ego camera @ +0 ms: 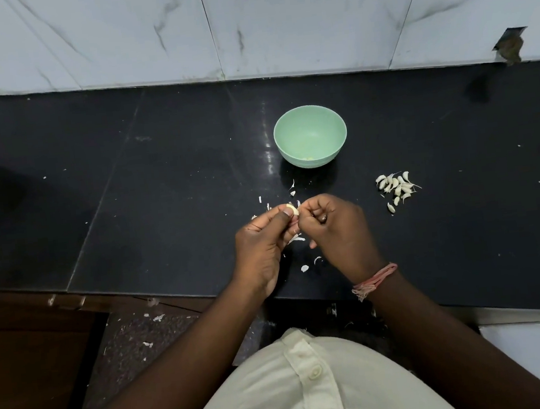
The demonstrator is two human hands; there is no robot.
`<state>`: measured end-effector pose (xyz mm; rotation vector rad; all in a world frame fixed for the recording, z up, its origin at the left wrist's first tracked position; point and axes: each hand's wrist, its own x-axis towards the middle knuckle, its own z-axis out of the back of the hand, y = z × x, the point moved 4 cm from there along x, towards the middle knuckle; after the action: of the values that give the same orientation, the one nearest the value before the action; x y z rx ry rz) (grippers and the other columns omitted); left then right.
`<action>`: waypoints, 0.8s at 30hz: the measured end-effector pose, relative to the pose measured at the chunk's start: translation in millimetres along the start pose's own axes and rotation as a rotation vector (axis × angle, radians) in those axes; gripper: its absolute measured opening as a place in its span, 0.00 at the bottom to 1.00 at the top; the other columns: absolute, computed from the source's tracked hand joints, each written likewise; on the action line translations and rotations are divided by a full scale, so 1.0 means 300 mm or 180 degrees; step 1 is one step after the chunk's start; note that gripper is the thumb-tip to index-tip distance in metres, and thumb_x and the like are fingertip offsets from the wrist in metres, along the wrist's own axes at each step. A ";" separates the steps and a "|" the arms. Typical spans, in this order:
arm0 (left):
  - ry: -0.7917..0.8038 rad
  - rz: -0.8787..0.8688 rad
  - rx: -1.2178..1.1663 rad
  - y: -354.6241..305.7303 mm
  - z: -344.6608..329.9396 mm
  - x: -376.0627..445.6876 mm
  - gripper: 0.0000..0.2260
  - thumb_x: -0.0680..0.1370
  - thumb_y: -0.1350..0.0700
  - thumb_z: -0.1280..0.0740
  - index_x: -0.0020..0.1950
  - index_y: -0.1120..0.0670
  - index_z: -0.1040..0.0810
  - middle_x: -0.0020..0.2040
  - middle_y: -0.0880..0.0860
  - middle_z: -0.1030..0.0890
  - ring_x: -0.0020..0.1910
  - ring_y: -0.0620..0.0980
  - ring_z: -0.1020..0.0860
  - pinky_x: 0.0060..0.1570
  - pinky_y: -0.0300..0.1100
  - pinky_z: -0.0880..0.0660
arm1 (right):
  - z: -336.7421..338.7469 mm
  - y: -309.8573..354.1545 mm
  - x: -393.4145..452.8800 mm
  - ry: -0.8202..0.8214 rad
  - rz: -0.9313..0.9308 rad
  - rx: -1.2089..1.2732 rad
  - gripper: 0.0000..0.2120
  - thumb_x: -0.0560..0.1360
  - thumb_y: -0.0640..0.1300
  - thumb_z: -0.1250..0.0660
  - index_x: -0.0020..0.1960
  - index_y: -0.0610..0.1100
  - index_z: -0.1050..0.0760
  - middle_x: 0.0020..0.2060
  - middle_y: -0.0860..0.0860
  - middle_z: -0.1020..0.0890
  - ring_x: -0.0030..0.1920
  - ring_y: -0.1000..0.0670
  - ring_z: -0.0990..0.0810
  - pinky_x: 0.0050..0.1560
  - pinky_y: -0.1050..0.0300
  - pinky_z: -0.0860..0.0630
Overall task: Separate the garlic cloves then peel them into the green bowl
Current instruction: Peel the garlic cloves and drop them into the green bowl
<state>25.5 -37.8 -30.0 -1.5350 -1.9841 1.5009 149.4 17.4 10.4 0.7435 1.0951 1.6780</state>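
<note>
Left hand (262, 238) and right hand (334, 224) pinching garlic clove (292, 209) near green bowl (310, 136), unpeeled cloves (396, 188) right of bowl on counter (161, 199)

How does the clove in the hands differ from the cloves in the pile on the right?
The held clove is pinched in the left hand above the counter; the pile of cloves lies loose on the black counter. The held clove shows a yellowish, partly bared surface, with the right hand at its skin; the pile's cloves look whiter, skins on. Both are separated garlic cloves.

Pale garlic clove (292, 209) above scattered skins, green bowl (310, 136) upright beyond, unpeeled cloves (396, 188) heaped right.
</note>
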 end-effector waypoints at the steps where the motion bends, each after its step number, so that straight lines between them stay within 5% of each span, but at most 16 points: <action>1: -0.0001 -0.0011 0.0036 0.000 0.004 0.000 0.06 0.79 0.66 0.30 0.53 0.67 0.17 0.44 0.59 0.16 0.43 0.49 0.17 0.47 0.37 0.20 | -0.001 0.000 -0.001 0.0087 -0.0095 0.0088 0.06 0.77 0.38 0.31 0.42 0.44 0.19 0.33 0.53 0.14 0.26 0.56 0.21 0.30 0.61 0.22; 9: -0.0104 0.0026 0.0246 -0.006 0.000 -0.005 0.07 0.78 0.67 0.31 0.54 0.67 0.17 0.44 0.60 0.17 0.39 0.47 0.20 0.45 0.37 0.20 | -0.006 -0.008 0.000 0.0358 -0.0224 0.0153 0.04 0.76 0.37 0.30 0.43 0.43 0.20 0.32 0.56 0.15 0.28 0.50 0.17 0.30 0.64 0.25; 15: -0.0144 -0.0166 0.0401 -0.034 -0.028 -0.014 0.05 0.77 0.66 0.29 0.52 0.62 0.15 0.42 0.59 0.15 0.41 0.51 0.19 0.43 0.40 0.19 | -0.022 -0.015 -0.007 -0.0224 0.0227 -0.0552 0.03 0.75 0.44 0.30 0.42 0.47 0.20 0.35 0.53 0.17 0.37 0.54 0.18 0.42 0.53 0.20; 21: 0.0162 -0.0254 0.0566 -0.036 -0.052 -0.015 0.12 0.78 0.66 0.30 0.62 0.61 0.18 0.51 0.63 0.15 0.52 0.59 0.16 0.55 0.49 0.18 | -0.006 -0.020 0.003 -0.0445 0.0287 -0.0521 0.04 0.75 0.43 0.31 0.41 0.47 0.21 0.35 0.53 0.18 0.37 0.54 0.20 0.42 0.51 0.21; 24: 0.0164 -0.0250 0.0713 -0.026 -0.052 -0.022 0.10 0.79 0.64 0.29 0.60 0.63 0.17 0.50 0.64 0.15 0.48 0.56 0.16 0.50 0.46 0.18 | 0.005 -0.021 -0.002 -0.0578 0.0344 -0.0560 0.03 0.74 0.41 0.29 0.41 0.44 0.20 0.36 0.53 0.19 0.37 0.54 0.22 0.42 0.51 0.23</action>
<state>34.3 -33.7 -14.0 -1.3744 -1.7586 1.5743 153.4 18.1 5.5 0.8348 0.7825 1.7345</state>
